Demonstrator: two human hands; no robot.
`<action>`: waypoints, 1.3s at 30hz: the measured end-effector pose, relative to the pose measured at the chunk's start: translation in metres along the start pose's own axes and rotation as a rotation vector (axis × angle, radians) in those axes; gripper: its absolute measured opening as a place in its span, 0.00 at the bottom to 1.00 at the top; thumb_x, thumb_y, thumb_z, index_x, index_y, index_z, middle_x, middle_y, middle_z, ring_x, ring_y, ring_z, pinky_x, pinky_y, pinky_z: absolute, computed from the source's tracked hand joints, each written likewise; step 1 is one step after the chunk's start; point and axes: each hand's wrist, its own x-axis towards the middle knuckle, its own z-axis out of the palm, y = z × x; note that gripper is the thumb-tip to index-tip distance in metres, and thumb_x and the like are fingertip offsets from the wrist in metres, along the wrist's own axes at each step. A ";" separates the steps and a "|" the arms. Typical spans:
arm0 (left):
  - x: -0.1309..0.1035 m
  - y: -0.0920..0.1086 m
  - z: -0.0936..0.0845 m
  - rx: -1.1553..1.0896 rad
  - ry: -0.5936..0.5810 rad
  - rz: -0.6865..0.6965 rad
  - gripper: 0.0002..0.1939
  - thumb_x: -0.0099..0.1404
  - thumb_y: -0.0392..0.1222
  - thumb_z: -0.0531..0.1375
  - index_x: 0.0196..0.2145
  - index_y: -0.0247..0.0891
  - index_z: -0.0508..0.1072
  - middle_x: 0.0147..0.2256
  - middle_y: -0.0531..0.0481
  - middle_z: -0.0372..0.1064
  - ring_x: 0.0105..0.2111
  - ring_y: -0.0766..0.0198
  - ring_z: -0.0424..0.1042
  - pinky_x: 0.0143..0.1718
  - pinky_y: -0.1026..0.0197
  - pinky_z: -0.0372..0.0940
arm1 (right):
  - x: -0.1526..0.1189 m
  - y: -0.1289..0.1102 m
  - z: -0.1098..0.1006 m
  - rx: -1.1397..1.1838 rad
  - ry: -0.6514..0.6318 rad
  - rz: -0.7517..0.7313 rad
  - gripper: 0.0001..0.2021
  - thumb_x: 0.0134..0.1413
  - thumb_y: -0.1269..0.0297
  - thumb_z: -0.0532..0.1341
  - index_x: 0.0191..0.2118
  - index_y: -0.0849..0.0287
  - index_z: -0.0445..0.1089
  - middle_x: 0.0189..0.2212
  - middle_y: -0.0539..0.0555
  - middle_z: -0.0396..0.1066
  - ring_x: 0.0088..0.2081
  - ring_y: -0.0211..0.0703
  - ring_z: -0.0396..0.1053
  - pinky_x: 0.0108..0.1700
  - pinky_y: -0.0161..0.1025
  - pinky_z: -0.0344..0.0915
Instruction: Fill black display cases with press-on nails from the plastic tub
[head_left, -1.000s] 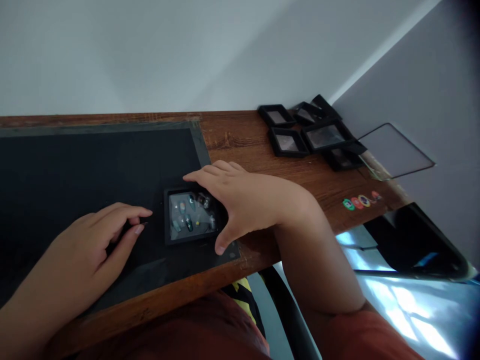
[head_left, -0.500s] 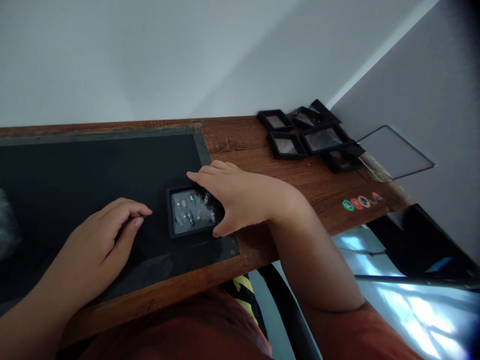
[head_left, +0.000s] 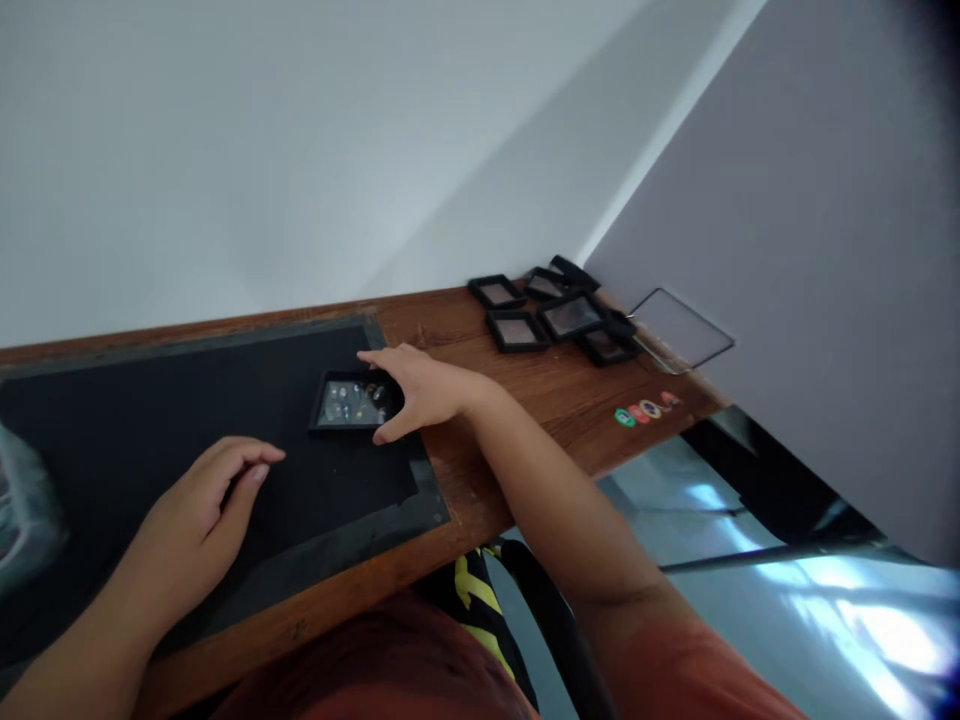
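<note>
A small black-framed case (head_left: 351,402) with several small shiny pieces under or in its clear middle lies on the black mat (head_left: 187,400). My right hand (head_left: 416,392) grips the case at its right side, thumb at the near edge and fingers at the far edge. To the left of the case, my left hand (head_left: 214,500) rests over the mat with thumb and forefinger pinched together. Whatever may be between those fingertips is too small to make out.
Several black frames (head_left: 574,315) lie at the table's back right. Round stickers (head_left: 634,413) are on the wood (head_left: 540,400) at the right. A clear plastic container (head_left: 34,510) stands at the far left. Behind the table rises a wall (head_left: 225,150).
The view has shifted, showing more of the container at the left. My right hand and the case are farther from the table's front edge. My left hand stays pinched.
</note>
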 end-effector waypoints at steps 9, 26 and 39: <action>0.003 -0.011 0.003 -0.037 0.033 0.095 0.15 0.74 0.55 0.55 0.45 0.45 0.75 0.47 0.47 0.77 0.46 0.57 0.77 0.47 0.59 0.70 | 0.015 0.014 0.013 0.123 0.208 -0.007 0.56 0.42 0.48 0.77 0.72 0.65 0.54 0.67 0.67 0.62 0.68 0.59 0.57 0.71 0.55 0.55; -0.003 0.015 -0.001 -0.222 0.023 0.057 0.07 0.69 0.45 0.65 0.34 0.41 0.78 0.35 0.52 0.74 0.34 0.64 0.71 0.38 0.61 0.63 | 0.025 0.036 0.037 0.272 0.284 -0.041 0.50 0.45 0.49 0.72 0.70 0.64 0.56 0.62 0.72 0.63 0.64 0.66 0.63 0.67 0.64 0.60; -0.003 0.009 0.005 -0.187 0.064 0.054 0.04 0.65 0.39 0.68 0.37 0.42 0.76 0.32 0.56 0.72 0.30 0.66 0.68 0.34 0.62 0.61 | 0.026 0.034 0.037 0.200 0.274 -0.051 0.50 0.42 0.48 0.74 0.70 0.60 0.59 0.60 0.67 0.66 0.63 0.65 0.65 0.68 0.64 0.60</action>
